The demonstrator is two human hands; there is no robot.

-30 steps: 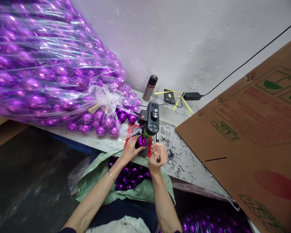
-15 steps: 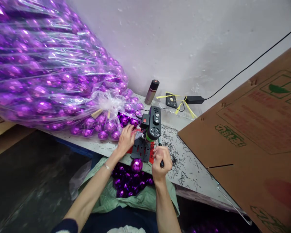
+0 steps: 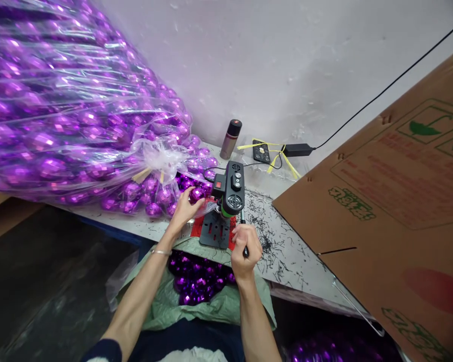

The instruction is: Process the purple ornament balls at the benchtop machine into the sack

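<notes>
My left hand (image 3: 186, 207) is at the mouth of the clear plastic bag, its thumb and fingers closed about a shiny purple faceted ball (image 3: 197, 194). My right hand (image 3: 246, 250) is wrapped round the black grip of a lever (image 3: 245, 252) on a small black bench drill press (image 3: 234, 187). The press has a red switch and a slotted black base plate (image 3: 213, 230), with red material under it. Below the plate's front edge, an open green sack (image 3: 162, 306) on my lap holds many purple balls (image 3: 198, 281).
A large clear bag of purple balls (image 3: 60, 125) fills the left. Behind the press stand a spray can (image 3: 231, 139) and a black power adapter (image 3: 298, 150) with yellow ties. Dark shavings (image 3: 264, 231) litter the table beside a big cardboard box (image 3: 392, 201) on the right.
A purple ball at the front edge of the base plate is gone from there. My left hand has moved away from the press and closed on a ball. My right hand stays on the lever.
</notes>
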